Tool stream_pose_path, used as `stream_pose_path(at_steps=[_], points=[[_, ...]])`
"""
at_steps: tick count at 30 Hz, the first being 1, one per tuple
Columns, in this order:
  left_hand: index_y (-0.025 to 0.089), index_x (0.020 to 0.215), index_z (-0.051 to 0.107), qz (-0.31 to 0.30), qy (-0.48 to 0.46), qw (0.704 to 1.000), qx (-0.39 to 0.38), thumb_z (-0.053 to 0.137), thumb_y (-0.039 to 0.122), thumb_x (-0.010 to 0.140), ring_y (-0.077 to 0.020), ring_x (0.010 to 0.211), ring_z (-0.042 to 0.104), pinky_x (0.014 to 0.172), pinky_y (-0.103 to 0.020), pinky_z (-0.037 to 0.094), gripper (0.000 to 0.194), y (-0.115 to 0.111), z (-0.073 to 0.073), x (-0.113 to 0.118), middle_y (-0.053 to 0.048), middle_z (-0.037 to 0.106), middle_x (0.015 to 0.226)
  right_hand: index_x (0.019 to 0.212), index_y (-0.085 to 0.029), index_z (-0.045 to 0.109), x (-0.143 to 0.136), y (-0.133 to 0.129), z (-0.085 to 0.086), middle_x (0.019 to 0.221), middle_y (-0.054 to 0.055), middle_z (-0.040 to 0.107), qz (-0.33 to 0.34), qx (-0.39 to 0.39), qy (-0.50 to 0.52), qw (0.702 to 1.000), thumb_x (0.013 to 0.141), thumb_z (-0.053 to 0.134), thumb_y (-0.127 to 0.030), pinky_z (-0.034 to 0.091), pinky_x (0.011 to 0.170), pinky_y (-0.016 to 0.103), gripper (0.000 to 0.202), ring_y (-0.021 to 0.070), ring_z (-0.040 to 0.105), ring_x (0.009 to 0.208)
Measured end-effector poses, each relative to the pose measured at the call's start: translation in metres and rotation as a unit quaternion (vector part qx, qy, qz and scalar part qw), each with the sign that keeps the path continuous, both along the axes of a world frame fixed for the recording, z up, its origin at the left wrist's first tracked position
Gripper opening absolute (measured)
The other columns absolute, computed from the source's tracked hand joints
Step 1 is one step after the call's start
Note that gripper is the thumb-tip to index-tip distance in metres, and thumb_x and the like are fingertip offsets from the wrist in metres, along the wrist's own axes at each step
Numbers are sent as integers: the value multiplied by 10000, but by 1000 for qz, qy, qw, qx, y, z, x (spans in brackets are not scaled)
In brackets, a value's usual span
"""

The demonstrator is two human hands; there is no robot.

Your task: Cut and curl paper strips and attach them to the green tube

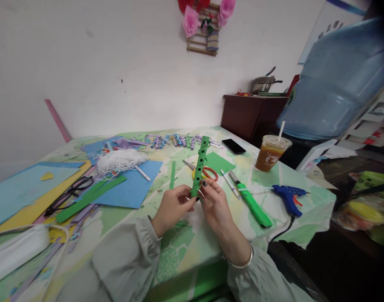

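Note:
Between my two hands stands a narrow green paper strip (202,157) with a row of black dots, its top tilted slightly right. My left hand (176,205) pinches its lower end. With bent fingers, my right hand (217,205) grips the lower right edge of the same strip. Behind it lie scissors (211,173) with red and yellow handles, partly hidden by the strip. A green paper sheet (219,163) lies just beyond them. To the right are a white marker (230,184) and a green utility knife (253,205).
A blue glue gun (289,197) with a cord and a drink cup (272,153) stand at the right, near a phone (233,146). White string (121,161), glasses (69,195) and blue paper (125,188) lie at the left. Several rolled paper pieces (176,141) sit at the back.

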State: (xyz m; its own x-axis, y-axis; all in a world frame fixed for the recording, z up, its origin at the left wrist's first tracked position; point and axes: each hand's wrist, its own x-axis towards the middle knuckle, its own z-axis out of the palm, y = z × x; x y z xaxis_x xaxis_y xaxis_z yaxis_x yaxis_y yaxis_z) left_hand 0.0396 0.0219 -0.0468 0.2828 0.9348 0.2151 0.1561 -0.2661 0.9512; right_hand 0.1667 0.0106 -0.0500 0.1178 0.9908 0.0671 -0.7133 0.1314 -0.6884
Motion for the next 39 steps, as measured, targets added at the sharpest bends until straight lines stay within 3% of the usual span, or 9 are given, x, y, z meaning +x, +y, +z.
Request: stream_pose_path(at_steps=[5,15,26,39], points=[[147,769,601,25,-65,997,-18,701,290,686,-139,495,628,495,-237,521,193,2,7,-3,15,618,577,749,-203,641,-1,0,-2,829,14,678,2,4,-60,998,679,708,-273,461,750,296,120,160,614,801],[135,710,585,75,-114,990,-20,710,274,676,-137,490,629,478,-229,506,190,4,16,-9,3,643,555,754,-184,663,-2,0,-9,699,-29,609,6,33,-174,984,673,694,-182,387,623,229,86,99,516,633],[112,714,636,71,-123,989,-45,731,290,642,-142,507,631,476,-231,490,214,4,17,-9,-11,655,580,756,-178,636,-2,1,-9,670,-33,574,-25,48,-205,977,718,684,-263,374,600,225,105,90,490,606],[117,705,615,90,-160,981,-61,766,307,598,-132,497,615,459,-223,463,265,6,15,-10,4,633,566,699,-159,646,-2,2,-9,618,-24,579,4,43,-230,972,653,703,-239,371,586,229,109,98,488,592]])
